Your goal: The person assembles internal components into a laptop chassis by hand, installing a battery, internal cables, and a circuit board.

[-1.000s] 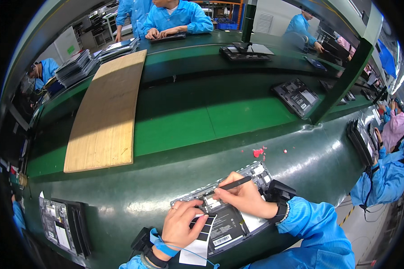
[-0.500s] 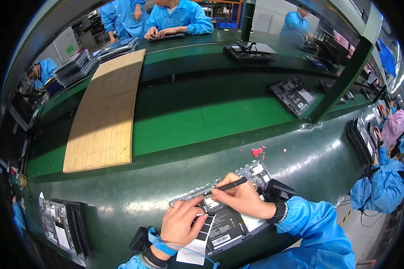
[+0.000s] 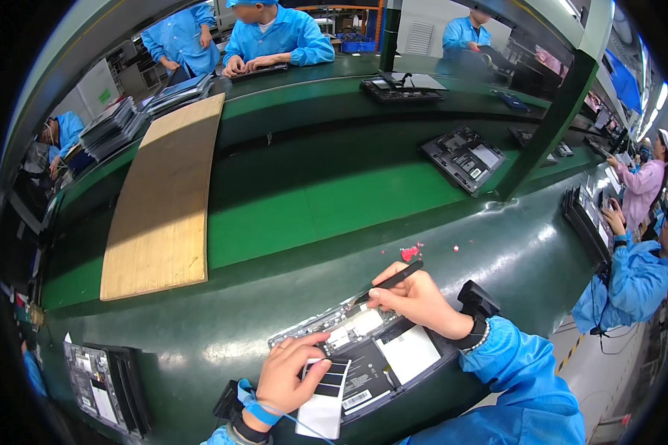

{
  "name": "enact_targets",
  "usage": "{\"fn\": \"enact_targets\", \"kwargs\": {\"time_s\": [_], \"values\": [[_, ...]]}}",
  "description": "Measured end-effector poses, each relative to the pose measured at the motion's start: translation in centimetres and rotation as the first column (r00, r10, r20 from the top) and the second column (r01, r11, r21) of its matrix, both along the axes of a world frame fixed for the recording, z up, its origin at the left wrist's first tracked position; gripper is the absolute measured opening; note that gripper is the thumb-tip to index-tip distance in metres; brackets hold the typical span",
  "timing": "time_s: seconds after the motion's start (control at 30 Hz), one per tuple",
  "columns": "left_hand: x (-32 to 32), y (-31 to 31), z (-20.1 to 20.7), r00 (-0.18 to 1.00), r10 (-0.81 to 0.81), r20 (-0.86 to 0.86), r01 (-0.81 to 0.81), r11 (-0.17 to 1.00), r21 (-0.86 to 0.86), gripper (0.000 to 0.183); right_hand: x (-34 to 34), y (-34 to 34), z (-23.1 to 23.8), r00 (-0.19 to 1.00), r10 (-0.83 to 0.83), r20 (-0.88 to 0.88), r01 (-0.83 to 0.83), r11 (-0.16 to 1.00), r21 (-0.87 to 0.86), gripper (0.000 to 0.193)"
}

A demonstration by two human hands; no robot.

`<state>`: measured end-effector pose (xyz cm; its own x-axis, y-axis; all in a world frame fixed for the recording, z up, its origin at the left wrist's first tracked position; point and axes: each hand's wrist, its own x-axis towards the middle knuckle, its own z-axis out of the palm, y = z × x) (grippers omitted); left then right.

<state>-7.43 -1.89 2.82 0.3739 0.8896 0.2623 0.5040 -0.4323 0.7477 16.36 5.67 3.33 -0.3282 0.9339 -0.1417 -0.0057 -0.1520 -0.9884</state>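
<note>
One opened laptop [image 3: 360, 348] lies on the desk [image 3: 237, 326] right before me, between and below my two hands, its inner parts facing up. My right hand [image 3: 423, 304] is over the far side of it, thumb and fingers pinching a slim black tool [image 3: 399, 274]. The tool slants down to the left, its tip at the laptop's far edge; I cannot tell whether it touches. My left hand [image 3: 289, 374] is at the laptop's left end, fingers bent and reaching over the frame. Its thumb lies over the top of a white sheet [image 3: 321, 414] with black patches, which overlaps the laptop's near left part; whether I grip that sheet or only press on it, I cannot tell. Right of the sheet sits the dark battery [image 3: 369, 372], and next to that a pale panel [image 3: 410, 354].

Beyond the laptop, red scraps [image 3: 410, 254] dot the desk. Well to my left stands a leaning row of laptops [image 3: 100, 393]. Farther out, a wooden board [image 3: 163, 200] spans the green strip, and another opened laptop [image 3: 465, 159] rests there, toward the right.
</note>
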Motion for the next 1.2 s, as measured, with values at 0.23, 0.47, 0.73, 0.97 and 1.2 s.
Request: {"fn": "enact_targets", "kwargs": {"time_s": [0.23,0.47,0.73,0.97,1.2], "values": [[0.1,-1.3,-1.2,0.925,0.119,0.361,-0.024,0.966,-0.256,0.007,-0.5,0.1,-1.3,0.987,-0.018,0.157,-0.005,0.990,0.144,0.020],[0.1,-1.2,-0.8,0.970,0.047,0.239,-0.004,0.984,-0.177,0.007,-1.3,0.0,-1.0,0.977,-0.027,0.210,-0.009,0.986,0.167,0.020],[0.2,-1.0,-0.9,0.979,0.019,0.203,0.005,0.993,-0.117,0.009,2.0,1.6,0.3,0.979,-0.204,-0.025,0.205,0.975,0.085,0.015],[0.8,-1.4,0.1,0.985,0.065,0.159,-0.041,0.988,-0.151,0.008,9.7,4.8,-3.0,0.916,-0.385,0.113,0.345,0.899,0.270,0.016],[0.5,-2.8,-2.1,0.797,0.283,0.533,-0.141,0.946,-0.292,0.007,9.6,4.0,-4.2,0.933,-0.340,0.116,0.288,0.901,0.324,0.017]]}}
